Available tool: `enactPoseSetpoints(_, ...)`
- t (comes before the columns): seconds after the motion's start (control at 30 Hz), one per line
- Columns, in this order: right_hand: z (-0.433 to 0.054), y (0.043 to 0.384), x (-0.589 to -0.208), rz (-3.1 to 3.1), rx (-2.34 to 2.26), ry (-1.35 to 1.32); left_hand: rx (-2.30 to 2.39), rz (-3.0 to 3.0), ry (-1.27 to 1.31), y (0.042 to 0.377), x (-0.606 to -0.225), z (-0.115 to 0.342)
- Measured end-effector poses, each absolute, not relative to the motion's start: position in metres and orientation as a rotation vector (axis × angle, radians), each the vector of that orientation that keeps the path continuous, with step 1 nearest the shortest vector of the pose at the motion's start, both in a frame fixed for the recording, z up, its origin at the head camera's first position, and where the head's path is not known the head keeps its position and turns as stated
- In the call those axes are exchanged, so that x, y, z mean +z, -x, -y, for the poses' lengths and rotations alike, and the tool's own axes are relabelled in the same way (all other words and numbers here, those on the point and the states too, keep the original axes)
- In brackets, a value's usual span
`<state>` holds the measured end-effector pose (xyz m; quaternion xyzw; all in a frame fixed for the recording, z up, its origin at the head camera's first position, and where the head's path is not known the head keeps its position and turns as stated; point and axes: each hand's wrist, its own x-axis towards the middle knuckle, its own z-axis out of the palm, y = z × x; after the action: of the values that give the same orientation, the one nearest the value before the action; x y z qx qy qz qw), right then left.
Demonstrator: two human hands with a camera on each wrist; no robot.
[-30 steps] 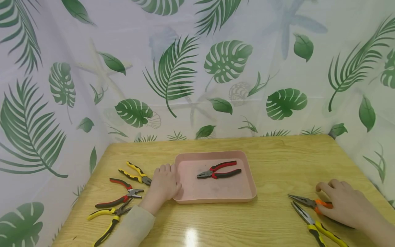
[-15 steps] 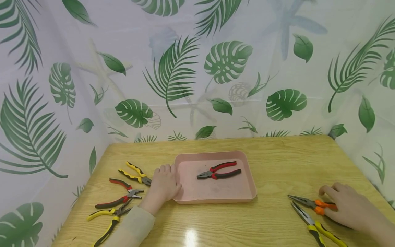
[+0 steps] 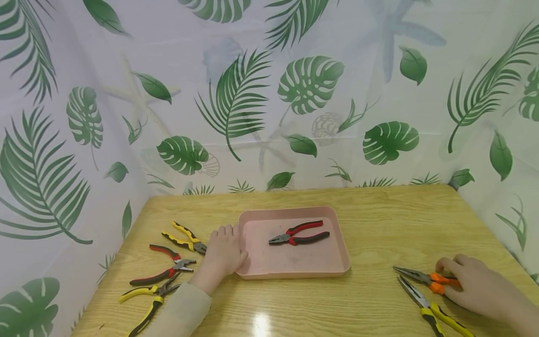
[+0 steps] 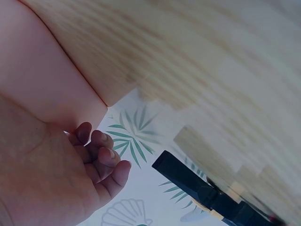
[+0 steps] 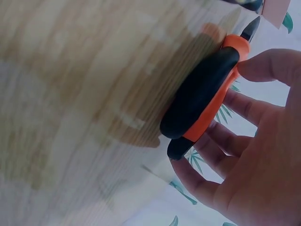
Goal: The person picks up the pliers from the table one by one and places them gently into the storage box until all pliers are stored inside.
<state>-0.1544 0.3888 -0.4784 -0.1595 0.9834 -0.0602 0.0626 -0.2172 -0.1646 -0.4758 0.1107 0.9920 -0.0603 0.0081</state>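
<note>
My left hand (image 3: 225, 249) holds the left wall of a pink tray (image 3: 294, 274), thumb over the rim. In the left wrist view its fingers (image 4: 110, 157) are bent outside the tray wall (image 4: 47, 61). Red-and-black combination pliers (image 3: 309, 239) lie inside the tray. At the right, my right hand (image 3: 482, 288) grips long-nose pliers with orange-and-black handles (image 3: 437, 282). The right wrist view shows thumb and fingers around those handles (image 5: 211, 108), close to the tabletop. Yellow-and-black long-nose pliers (image 3: 425, 306) lie just beside them.
Left of the tray lie yellow-and-black pliers (image 3: 191, 242), red-and-black pliers (image 3: 178, 263) and yellow-handled pliers with spread handles (image 3: 157, 299), the last two near my left sleeve (image 3: 185, 311). Leaf-print cloth (image 3: 269, 117) hangs behind the wooden table (image 3: 375, 224).
My right hand has shifted slightly right and down along the orange-handled pliers, so more of the orange handle shows. My left hand and the tray have stayed in place.
</note>
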Motion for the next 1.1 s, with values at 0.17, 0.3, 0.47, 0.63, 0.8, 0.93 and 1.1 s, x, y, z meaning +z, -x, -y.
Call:
enactPoseSetpoints(0.17, -0.39, 0.154, -0.48, -2.955, -0.197, 0.483, -0.195, -3.102, -0.341, 0.217, -0.477, 0.165)
enactPoseSetpoints(0.3, -0.39, 0.153, -0.48, -2.947, -0.199, 0.475, -0.189, -3.101, -0.336, 0.217, -0.475, 0.165)
enactPoseSetpoints(0.47, -0.39, 0.152, -0.482, -2.971, -0.19, 0.497, -0.179, -3.097, -0.332, 0.216, -0.476, 0.165)
enactPoseSetpoints(0.63, -0.389, 0.152, -0.483, -2.963, -0.202, 0.496, -0.172, -3.112, -0.336, 0.216, -0.476, 0.166)
enactPoseSetpoints(0.8, -0.388, 0.153, -0.483, -2.936, -0.196, 0.475, -0.17, -3.116, -0.341, 0.216, -0.476, 0.166)
enactPoseSetpoints(0.93, -0.386, 0.151, -0.486, -2.925, -0.209, 0.444, -0.176, -3.1, -0.343, 0.217, -0.478, 0.167)
enactPoseSetpoints(1.1, -0.386, 0.149, -0.491, -2.938, -0.184, 0.432, -0.181, -3.083, -0.338, 0.218, -0.478, 0.166)
